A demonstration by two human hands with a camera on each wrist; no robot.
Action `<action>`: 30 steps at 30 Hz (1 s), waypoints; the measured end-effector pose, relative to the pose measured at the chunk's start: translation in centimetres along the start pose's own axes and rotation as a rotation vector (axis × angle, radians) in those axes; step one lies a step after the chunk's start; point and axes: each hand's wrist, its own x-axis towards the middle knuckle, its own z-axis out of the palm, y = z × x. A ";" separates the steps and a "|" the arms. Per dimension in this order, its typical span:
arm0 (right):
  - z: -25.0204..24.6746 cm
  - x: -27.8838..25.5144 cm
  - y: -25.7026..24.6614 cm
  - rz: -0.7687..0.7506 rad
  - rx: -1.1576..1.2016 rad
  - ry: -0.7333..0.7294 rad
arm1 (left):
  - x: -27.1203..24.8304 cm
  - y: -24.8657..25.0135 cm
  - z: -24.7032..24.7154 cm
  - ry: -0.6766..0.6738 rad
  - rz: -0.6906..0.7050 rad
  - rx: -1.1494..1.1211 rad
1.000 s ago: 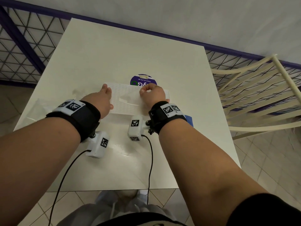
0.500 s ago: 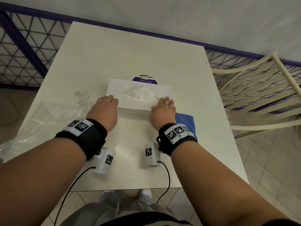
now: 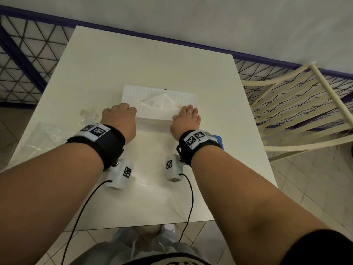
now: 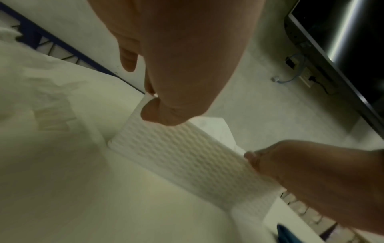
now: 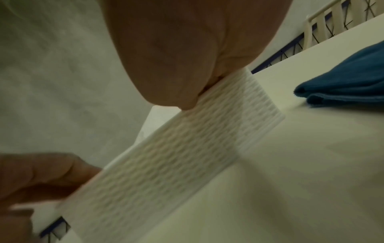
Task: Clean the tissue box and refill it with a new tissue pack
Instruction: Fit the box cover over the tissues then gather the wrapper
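Now the white textured plastic tissue box [image 3: 158,106] is pressed by both hands — left hand [image 3: 120,119] fingers curled on its corner, right hand [image 3: 186,119] fingers flat; uneven pressure could skid it along the worktop [image 3: 133,60].

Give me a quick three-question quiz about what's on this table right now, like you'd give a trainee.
1. True or false: a tissue sticks up from the top of the tissue box.
2. Which hand lies with straight fingers on the box: left hand or right hand?
3. What colour is the cloth beside the box?

Key: 1 true. 2 right hand. 3 blue.
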 end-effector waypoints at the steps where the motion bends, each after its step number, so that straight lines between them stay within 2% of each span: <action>1: -0.4 -0.1 -0.2 0.014 0.005 -0.013 | 0.0 -0.3 -0.2 -0.021 0.009 -0.029; 3: -1.2 -0.6 -0.6 0.023 0.040 0.005 | -0.3 -1.5 -0.8 -0.075 -0.029 -0.127; 5: -1.6 -1.7 -1.3 -0.039 0.171 0.083 | -0.8 -3.4 -1.5 -0.006 -0.123 -0.212; 8: -0.4 -4.6 -3.3 -0.262 0.408 0.209 | -2.2 -7.4 -2.2 0.176 -0.304 -0.285; 9: 0.4 -5.6 -4.3 -0.334 0.396 0.228 | -2.7 -9.1 -2.2 0.198 -0.350 -0.299; 11: 2.0 -7.1 -6.5 -0.410 0.381 0.208 | -3.7 -12.8 -1.9 0.154 -0.391 -0.325; 13: 3.0 -8.4 -8.6 -0.391 0.433 0.116 | -4.9 -16.4 -1.1 0.065 -0.392 -0.432; 14: 3.4 -8.8 -9.5 -0.364 0.457 0.011 | -5.8 -18.0 -0.5 0.001 -0.420 -0.460; 17: 5.3 -10.0 -12.1 -0.217 0.427 -0.468 | -8.5 -21.0 2.0 -0.167 -0.511 -0.504; 19: 6.9 -10.6 -13.5 -0.156 0.408 -0.622 | -10.0 -21.8 4.1 -0.196 -0.589 -0.566; 23: 9.4 -10.9 -15.9 -0.120 0.458 -0.650 | -11.4 -21.5 6.4 -0.102 -0.676 -0.737; 26: 10.2 -10.8 -17.1 -0.137 0.498 -0.608 | -11.7 -20.7 6.6 -0.057 -0.755 -0.944; 30: 9.7 -10.6 -17.4 -0.154 0.723 -0.582 | -11.5 -19.2 5.4 0.058 -0.713 -1.104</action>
